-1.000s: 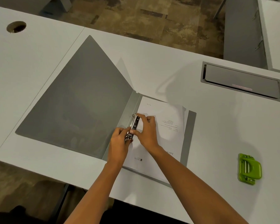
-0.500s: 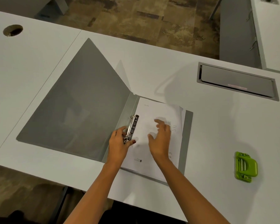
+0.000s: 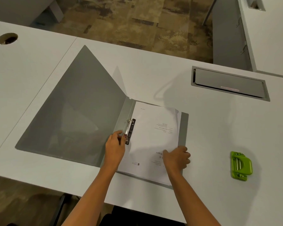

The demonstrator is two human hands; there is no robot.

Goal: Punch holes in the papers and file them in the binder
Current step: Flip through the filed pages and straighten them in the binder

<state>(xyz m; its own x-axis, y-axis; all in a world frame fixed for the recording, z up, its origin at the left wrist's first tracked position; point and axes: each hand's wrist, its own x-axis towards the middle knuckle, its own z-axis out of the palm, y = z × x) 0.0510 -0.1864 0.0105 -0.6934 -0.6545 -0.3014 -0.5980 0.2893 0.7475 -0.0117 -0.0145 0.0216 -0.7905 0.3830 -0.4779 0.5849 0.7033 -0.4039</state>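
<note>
A grey binder lies open on the white desk, its front cover spread flat to the left. A stack of white printed papers sits on its right half, threaded on the metal ring mechanism by the spine. My left hand pinches the lower end of that mechanism between thumb and fingertip. My right hand grips the lower right edge of the paper stack, thumb on top and fingers curled at the edge. A green hole punch lies on the desk to the right, apart from both hands.
A grey cable flap is set into the desk behind the binder on the right. A round cable hole is at the far left. The desk's front edge runs just below the binder. Another desk stands at the far right.
My right hand left the ring mechanism and slid right and toward me across the sheet to the stack's lower right edge. The left hand stayed at the mechanism.
</note>
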